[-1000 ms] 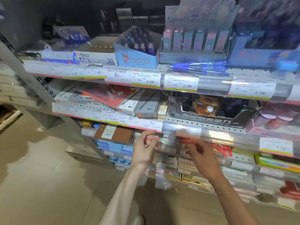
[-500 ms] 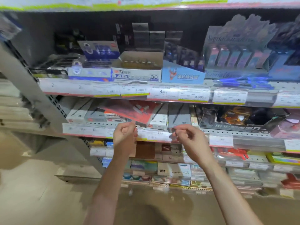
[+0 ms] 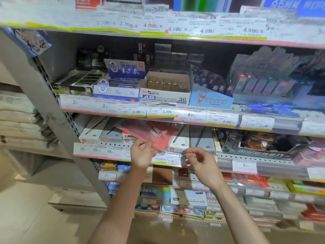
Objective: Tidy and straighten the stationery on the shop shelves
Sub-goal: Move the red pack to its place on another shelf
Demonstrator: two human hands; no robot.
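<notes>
While the left hand (image 3: 142,153) pinches the blurred red packet (image 3: 151,133), the right hand's (image 3: 198,160) curled grip stays unclear.

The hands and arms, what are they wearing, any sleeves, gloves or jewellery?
Nothing is worn that shows. The left hand and right hand are bare, without gloves, rings or a watch. Both forearms are bare down to the bottom edge of the picture, with no sleeve in view.

We see the left hand (image 3: 142,154) pinching a red packet (image 3: 151,133) on the shelf (image 3: 274,156). The right hand (image 3: 199,162) hovers beside it, fingers loosely curled.
</notes>
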